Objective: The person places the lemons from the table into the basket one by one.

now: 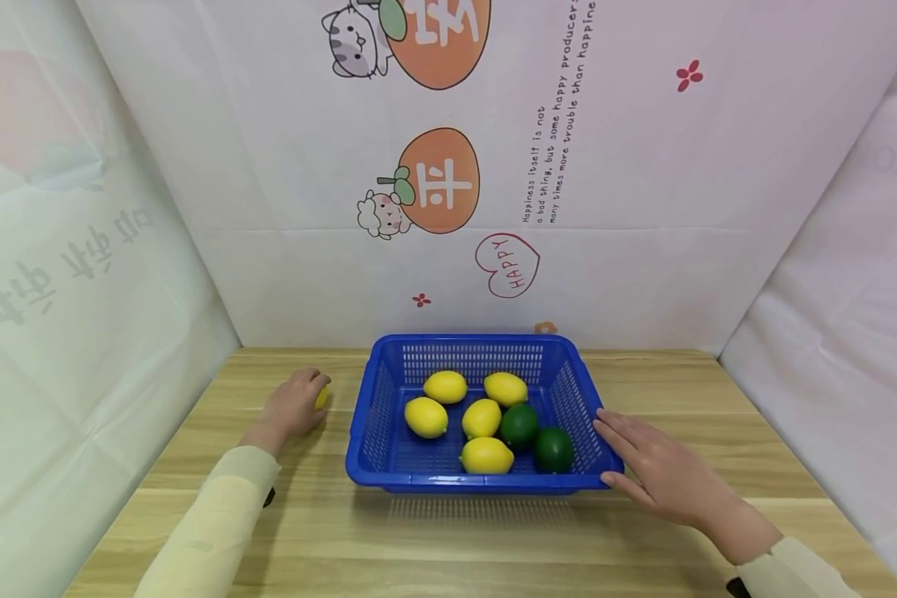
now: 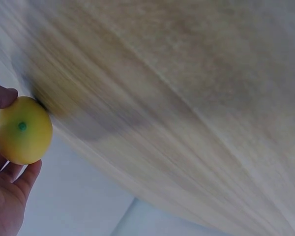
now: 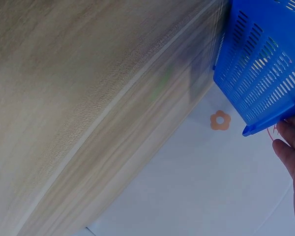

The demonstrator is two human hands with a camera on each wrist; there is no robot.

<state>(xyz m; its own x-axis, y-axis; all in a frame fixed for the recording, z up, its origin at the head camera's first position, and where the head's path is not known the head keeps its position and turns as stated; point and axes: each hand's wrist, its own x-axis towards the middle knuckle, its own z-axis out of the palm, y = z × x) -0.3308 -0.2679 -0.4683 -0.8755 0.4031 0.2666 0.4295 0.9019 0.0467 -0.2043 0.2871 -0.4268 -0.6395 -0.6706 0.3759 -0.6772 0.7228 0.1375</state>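
Observation:
My left hand point(image 1: 294, 404) is left of the basket, close over the table, and grips a yellow lemon point(image 1: 321, 397). In the left wrist view, the thumb lies on one side of this lemon point(image 2: 22, 132) and the fingertips on the other, with its green nub showing. A blue plastic basket point(image 1: 463, 480) stands in the middle of the table, holding several lemons point(image 1: 426, 417) and two dark green fruits point(image 1: 553, 450). My right hand point(image 1: 665, 473) has its fingers fairly straight, the fingertips at the basket's right rim near the front corner.
The light wood table point(image 1: 448, 548) runs back to a white printed cloth wall point(image 1: 613, 282). More white cloth rises at the left point(image 1: 120, 332) and right point(image 1: 830, 332) sides. The basket has slotted side walls and a raised rim.

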